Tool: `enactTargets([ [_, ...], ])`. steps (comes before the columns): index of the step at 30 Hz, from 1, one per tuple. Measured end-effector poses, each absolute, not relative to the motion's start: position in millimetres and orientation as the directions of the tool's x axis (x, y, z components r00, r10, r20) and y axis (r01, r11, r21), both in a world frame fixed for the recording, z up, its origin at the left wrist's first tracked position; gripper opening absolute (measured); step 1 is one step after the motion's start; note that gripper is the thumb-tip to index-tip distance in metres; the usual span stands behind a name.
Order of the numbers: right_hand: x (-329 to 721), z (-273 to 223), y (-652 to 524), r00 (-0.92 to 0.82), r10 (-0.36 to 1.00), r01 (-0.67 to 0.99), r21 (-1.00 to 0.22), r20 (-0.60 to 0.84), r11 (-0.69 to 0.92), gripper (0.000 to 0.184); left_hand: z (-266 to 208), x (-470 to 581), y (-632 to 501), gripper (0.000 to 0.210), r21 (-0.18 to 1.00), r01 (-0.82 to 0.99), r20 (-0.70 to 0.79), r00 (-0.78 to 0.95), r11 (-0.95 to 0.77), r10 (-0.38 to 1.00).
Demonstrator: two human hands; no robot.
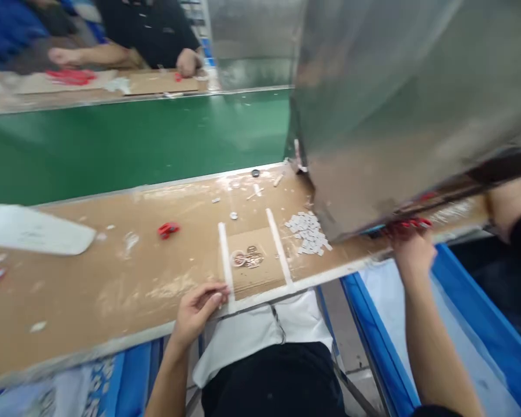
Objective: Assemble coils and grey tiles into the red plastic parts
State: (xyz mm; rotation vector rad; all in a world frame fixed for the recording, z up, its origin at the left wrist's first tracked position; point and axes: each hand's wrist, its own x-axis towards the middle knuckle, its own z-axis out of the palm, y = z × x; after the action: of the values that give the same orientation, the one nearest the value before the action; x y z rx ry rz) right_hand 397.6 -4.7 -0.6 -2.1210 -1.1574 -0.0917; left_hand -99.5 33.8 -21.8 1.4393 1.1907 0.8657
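My left hand (202, 310) rests at the front edge of the cardboard-covered bench (156, 313), beside a white tape strip (226, 260). Its fingers are loosely bent and I see nothing held in them. To its right, small coppery metal pieces (254, 260) lie with a ring-shaped piece (238, 258) between two tape strips. My right hand (412, 255) reaches far right, below the metal housing's lower edge. Its fingers close around a red plastic part (410, 225); the fingertips are partly hidden and blurred.
A large metal housing (373, 127) overhangs the bench at right. Small grey-white pieces (308, 233) lie beside it. Another red part (168, 230) and a white plastic sheet (39, 229) are leftward. Beyond the green belt (156, 139) sits a co-worker (147, 35). Blue-framed bins (373, 307) stand below.
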Motion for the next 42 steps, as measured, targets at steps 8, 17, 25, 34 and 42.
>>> enactTargets([
  [8,326,-8,-56,0.667,0.637,0.734,-0.487,0.386,-0.474,0.035,2,-151,154,0.034,0.623,0.758,0.337,-0.035,-0.195,0.941],
  [17,254,-3,-40,0.527,0.824,0.664,-0.705,0.208,-0.248,0.049,-12,-170,160,0.028,0.848,0.517,0.151,-0.030,-0.114,0.988],
  [25,199,0,2,0.198,0.960,0.632,-0.775,0.197,0.029,0.033,-28,-140,85,0.064,0.947,-0.320,-0.024,-0.033,0.013,0.999],
  [34,132,-10,41,-0.086,0.964,0.520,-0.814,0.252,0.259,0.020,-39,-98,63,0.055,0.974,-0.224,0.021,0.166,0.017,0.986],
  [42,123,-9,55,-0.109,0.962,0.527,-0.806,0.251,0.270,0.014,-35,-101,39,0.034,0.999,0.034,0.004,0.212,-0.011,0.977],
])
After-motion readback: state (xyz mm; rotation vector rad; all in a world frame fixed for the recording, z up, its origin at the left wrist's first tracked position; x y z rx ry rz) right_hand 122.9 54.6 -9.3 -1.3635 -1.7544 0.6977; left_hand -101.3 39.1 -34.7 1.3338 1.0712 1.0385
